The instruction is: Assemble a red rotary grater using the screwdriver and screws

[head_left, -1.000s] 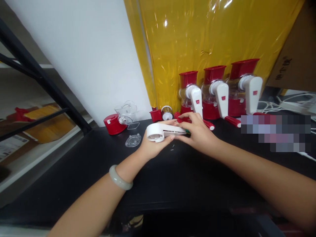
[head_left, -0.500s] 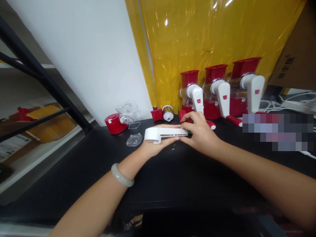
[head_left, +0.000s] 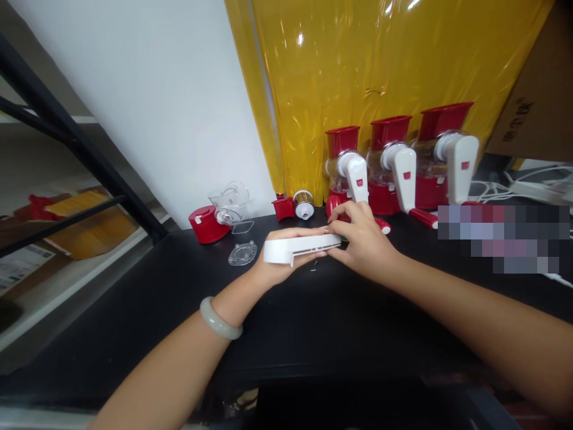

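Observation:
My left hand (head_left: 270,273) is wrapped round a white plastic crank handle (head_left: 293,246), which is turned on its side so slots show along its edge. At its far end, my right hand (head_left: 367,242) pinches with thumb and fingers against the white plastic. A bit of green shows between those fingers; I cannot make out what it is. A red grip (head_left: 332,205) rises just behind the right fingertips, and whether it joins the held handle is hidden. Below the hands, a few tiny metal pieces (head_left: 313,270), perhaps screws, lie on the black table (head_left: 313,334).
Several red and white rotary graters (head_left: 396,173) stand at the back right. Left of them are a drum grater cylinder (head_left: 304,205), a red piece (head_left: 283,209), a red base (head_left: 205,224), a clear housing (head_left: 230,203) and a clear disc (head_left: 242,254). White cables (head_left: 505,191) lie far right.
The near end of the white crank handle has rolled slightly in my left hand, so its rounded end shows more of its flat side. My right hand stays at the far end.

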The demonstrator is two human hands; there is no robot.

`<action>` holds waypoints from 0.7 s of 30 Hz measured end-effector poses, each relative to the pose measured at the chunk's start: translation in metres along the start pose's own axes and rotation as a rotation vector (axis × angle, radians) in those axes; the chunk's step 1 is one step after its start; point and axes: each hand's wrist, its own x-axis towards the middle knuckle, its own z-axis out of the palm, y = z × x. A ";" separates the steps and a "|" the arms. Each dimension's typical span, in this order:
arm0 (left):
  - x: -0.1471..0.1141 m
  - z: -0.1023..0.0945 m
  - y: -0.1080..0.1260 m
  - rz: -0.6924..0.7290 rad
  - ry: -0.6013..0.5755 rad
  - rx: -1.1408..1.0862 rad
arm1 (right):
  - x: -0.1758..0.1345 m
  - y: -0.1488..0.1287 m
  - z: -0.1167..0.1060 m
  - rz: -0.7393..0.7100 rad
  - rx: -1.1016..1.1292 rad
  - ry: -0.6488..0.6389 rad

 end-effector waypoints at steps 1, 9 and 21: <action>0.000 0.000 0.000 -0.001 -0.002 -0.010 | 0.000 0.000 0.000 0.000 -0.002 -0.001; 0.000 0.002 0.002 -0.033 0.020 -0.040 | 0.000 -0.001 0.000 0.001 -0.021 -0.007; 0.002 0.002 0.005 -0.043 0.058 -0.063 | 0.000 -0.001 0.001 0.004 0.010 0.014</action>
